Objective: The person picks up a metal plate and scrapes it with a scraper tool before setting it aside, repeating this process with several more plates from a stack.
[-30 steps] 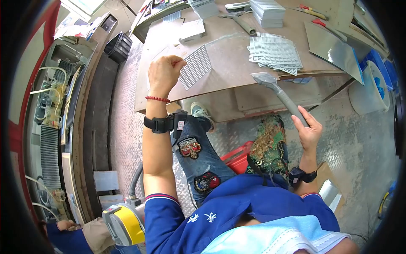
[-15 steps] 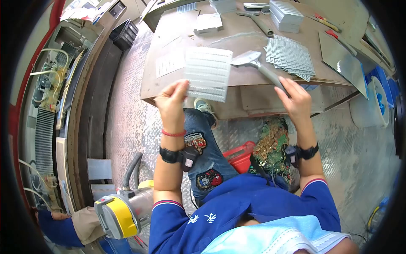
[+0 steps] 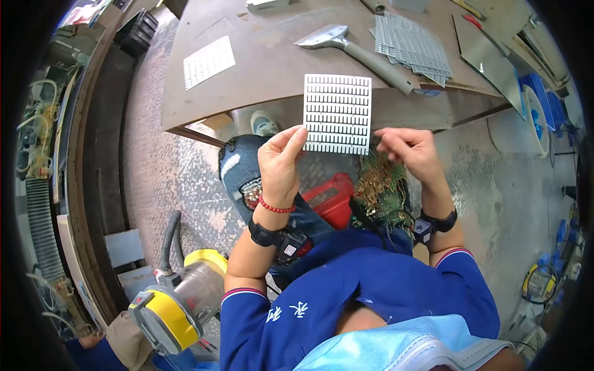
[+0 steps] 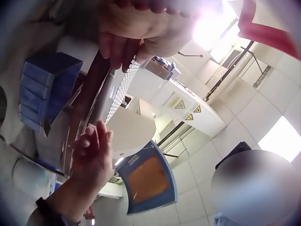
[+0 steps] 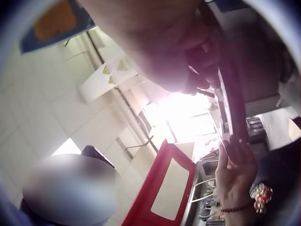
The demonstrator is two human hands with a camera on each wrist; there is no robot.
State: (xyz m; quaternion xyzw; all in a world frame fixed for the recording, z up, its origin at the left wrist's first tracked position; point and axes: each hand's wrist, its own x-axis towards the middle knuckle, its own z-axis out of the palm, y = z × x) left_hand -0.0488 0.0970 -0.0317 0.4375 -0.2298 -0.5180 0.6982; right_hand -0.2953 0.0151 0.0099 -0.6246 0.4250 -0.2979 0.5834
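Observation:
My left hand (image 3: 281,164) pinches the lower left corner of a thin white slotted sheet (image 3: 337,114), held upright past the table's front edge. At the sheet's right edge is my right hand (image 3: 411,151), fingers loosely bent, gripping nothing visible; contact with the edge is unclear. The left wrist view shows the sheet (image 4: 123,92) edge-on between my left hand (image 4: 141,33) and my right hand (image 4: 94,155). In the right wrist view my left hand (image 5: 236,172) is below my blurred right hand (image 5: 160,42). A grey-handled scraper (image 3: 371,62) lies on the table.
Another slotted sheet (image 3: 209,62) lies flat on the table (image 3: 253,68) at left. A pile of grey slotted sheets (image 3: 411,46) is beyond the scraper, with a shiny plate (image 3: 489,59) farther right. A yellow-topped vacuum (image 3: 173,315) stands on the floor at lower left.
My right hand has let go of the scraper, which now rests on the table, and has come to the sheet's right edge. My left hand has brought the sheet lower and to the right.

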